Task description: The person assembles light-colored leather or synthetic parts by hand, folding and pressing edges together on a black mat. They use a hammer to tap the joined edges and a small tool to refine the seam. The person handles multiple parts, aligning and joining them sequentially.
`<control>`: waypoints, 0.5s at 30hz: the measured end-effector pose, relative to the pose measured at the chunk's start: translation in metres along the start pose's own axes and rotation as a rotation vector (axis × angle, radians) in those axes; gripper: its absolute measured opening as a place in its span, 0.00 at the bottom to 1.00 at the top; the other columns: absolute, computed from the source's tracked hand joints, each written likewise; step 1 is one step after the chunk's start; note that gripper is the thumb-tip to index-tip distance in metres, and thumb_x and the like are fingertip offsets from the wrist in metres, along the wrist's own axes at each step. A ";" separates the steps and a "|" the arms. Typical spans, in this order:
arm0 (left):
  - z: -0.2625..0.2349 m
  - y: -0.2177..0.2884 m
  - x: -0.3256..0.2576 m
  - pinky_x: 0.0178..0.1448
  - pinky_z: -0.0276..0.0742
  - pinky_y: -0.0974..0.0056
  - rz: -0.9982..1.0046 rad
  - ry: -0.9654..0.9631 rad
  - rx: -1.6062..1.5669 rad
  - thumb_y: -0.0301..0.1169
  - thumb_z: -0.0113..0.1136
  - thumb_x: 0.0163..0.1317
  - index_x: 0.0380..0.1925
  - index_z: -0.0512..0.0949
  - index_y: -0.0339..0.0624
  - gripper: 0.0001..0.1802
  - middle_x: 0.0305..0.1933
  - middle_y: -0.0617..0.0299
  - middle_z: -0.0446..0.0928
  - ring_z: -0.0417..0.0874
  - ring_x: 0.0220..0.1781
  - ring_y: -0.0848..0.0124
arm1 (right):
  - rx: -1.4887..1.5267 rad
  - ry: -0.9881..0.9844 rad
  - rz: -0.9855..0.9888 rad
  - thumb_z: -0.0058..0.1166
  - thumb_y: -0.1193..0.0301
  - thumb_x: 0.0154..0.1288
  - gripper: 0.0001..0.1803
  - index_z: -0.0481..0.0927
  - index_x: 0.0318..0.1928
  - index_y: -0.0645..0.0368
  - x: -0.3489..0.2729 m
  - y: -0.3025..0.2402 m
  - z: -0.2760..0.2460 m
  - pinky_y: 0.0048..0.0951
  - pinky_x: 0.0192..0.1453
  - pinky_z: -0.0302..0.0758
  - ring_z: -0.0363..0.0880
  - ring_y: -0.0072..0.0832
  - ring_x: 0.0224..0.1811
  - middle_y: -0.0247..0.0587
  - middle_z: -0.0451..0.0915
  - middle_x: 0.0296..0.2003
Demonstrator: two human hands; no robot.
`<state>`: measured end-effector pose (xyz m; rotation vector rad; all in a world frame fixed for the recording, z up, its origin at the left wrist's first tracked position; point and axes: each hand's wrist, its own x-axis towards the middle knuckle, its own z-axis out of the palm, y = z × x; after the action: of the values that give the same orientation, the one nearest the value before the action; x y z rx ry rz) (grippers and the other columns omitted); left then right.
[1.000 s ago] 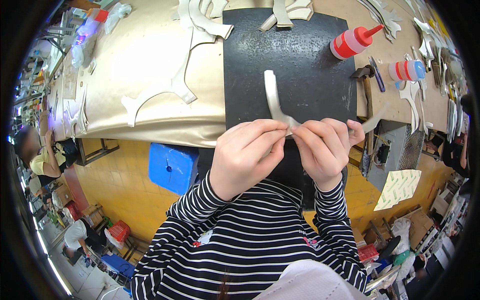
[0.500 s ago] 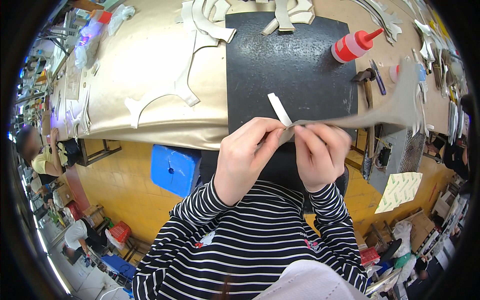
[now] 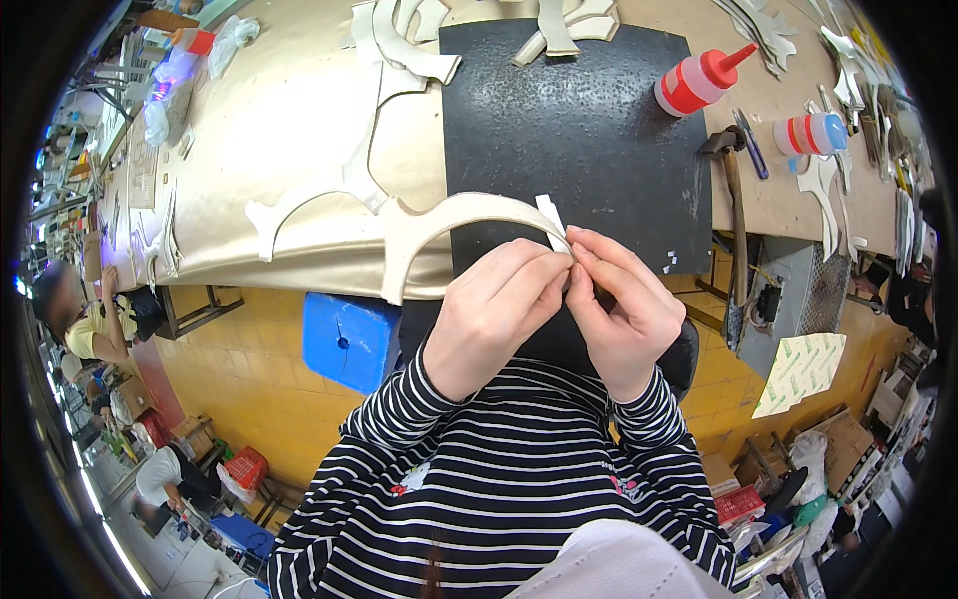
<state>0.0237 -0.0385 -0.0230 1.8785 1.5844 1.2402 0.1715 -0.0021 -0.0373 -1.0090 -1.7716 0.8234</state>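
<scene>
hidden: curved strip (image 3: pixel 454 215) end under hands | cut off: pieces at top edge (image 3: pixel 559 15)

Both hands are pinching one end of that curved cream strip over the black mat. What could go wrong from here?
The left hand and right hand pinch only one end of the curved cream strip; its long free arc hangs unsupported and could crease or twist. The small white tab at the grip might tear off short. The swinging end could snag cut pieces nearby.

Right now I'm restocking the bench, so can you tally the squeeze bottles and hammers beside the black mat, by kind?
Red squeeze bottle: 1
Clear squeeze bottle with red band and blue cap: 1
Hammer: 1
Total: 3, all right of the black mat.
</scene>
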 end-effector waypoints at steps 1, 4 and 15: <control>0.000 0.000 -0.001 0.36 0.80 0.63 -0.001 -0.020 -0.001 0.15 0.66 0.55 0.40 0.81 0.31 0.11 0.35 0.54 0.81 0.84 0.34 0.61 | 0.014 0.011 0.001 0.62 0.87 0.59 0.09 0.86 0.42 0.74 -0.001 0.000 0.001 0.24 0.47 0.85 0.89 0.31 0.42 0.52 0.88 0.44; 0.001 -0.001 -0.002 0.40 0.82 0.61 -0.027 -0.049 -0.029 0.16 0.66 0.56 0.41 0.79 0.31 0.13 0.38 0.52 0.80 0.85 0.37 0.58 | 0.054 0.057 0.066 0.61 0.87 0.60 0.09 0.86 0.42 0.73 -0.005 0.002 0.006 0.23 0.44 0.85 0.88 0.28 0.41 0.52 0.88 0.44; 0.025 -0.006 -0.009 0.36 0.80 0.68 -0.206 0.026 -0.165 0.17 0.65 0.61 0.40 0.83 0.33 0.07 0.36 0.55 0.83 0.86 0.34 0.68 | 0.690 0.308 0.578 0.55 0.83 0.70 0.09 0.84 0.46 0.76 -0.029 0.020 0.029 0.21 0.50 0.82 0.85 0.22 0.43 0.51 0.86 0.46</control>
<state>0.0408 -0.0385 -0.0448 1.5625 1.5907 1.2667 0.1578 -0.0220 -0.0760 -1.0918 -0.8187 1.4203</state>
